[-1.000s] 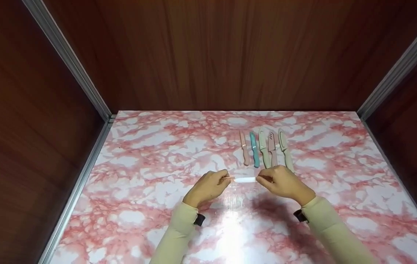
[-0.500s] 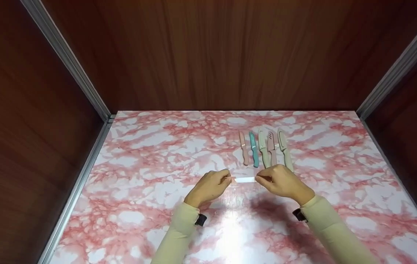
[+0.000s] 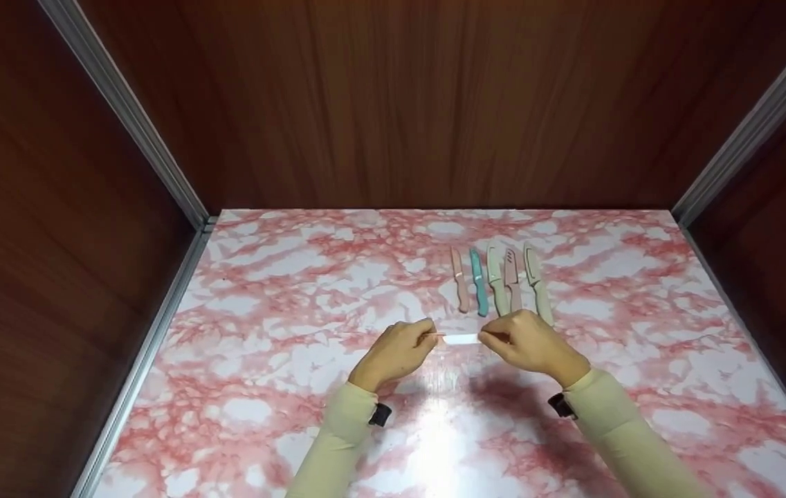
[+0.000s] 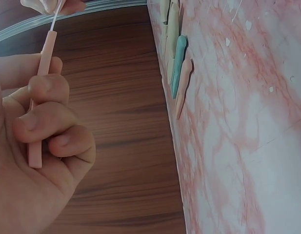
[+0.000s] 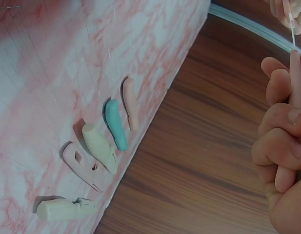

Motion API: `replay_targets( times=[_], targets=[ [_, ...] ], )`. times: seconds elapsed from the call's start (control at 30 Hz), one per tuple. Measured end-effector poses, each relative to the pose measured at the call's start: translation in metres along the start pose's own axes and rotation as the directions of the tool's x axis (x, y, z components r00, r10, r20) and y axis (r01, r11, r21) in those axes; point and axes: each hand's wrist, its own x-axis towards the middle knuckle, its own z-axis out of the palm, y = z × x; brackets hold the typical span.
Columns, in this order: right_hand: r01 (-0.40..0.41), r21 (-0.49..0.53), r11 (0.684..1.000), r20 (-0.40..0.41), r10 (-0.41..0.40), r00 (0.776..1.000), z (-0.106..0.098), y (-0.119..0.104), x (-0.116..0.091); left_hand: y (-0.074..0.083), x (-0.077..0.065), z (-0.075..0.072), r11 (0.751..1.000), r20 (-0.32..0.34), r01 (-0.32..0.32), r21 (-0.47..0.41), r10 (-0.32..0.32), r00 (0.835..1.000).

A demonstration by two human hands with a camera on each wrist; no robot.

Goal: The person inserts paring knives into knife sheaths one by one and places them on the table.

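Low over the table, a knife with a white blade (image 3: 461,339) spans the space between both hands. My right hand (image 3: 538,349) grips its pink handle (image 5: 297,78), fingers curled round it. My left hand (image 3: 396,353) holds a slim pink blade cover (image 4: 47,53) along its length, fingers wrapped over it. In the left wrist view, the thin white edge of the blade meets the cover's top end. Much of the cover is hidden by the left fingers in the head view.
Beyond the hands several covered knives lie in a row: a peach one (image 3: 461,283), a teal one (image 3: 479,287), a pale green one (image 3: 495,266), a pink one (image 3: 512,266) and another pale green one (image 3: 538,283). Brown wood-grain panels (image 3: 393,104) enclose the marbled table (image 3: 261,311).
My hands have drawn very slightly closer together, the right one shifting a little left. Slightly less of the white blade shows between them. The knives on the table have not moved.
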Motion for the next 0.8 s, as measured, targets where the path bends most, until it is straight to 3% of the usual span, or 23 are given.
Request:
replay_targets(
  times=[0.43, 0.8],
  targets=[
    [-0.032, 0.003, 0.999, 0.019, 0.032, 0.999, 0.001, -0.0029, 0.001, 0.0009, 0.0016, 0.0017, 1.0, 0.008, 0.01, 0.009, -0.01, 1.0],
    [-0.006, 0.006, 1.0, 0.007, 0.006, 1.0, 0.0027, -0.0037, 0.0012, 0.0024, 0.002, 0.0022, 1.0, 0.01, 0.012, 0.003, -0.012, 1.0]
  ],
)
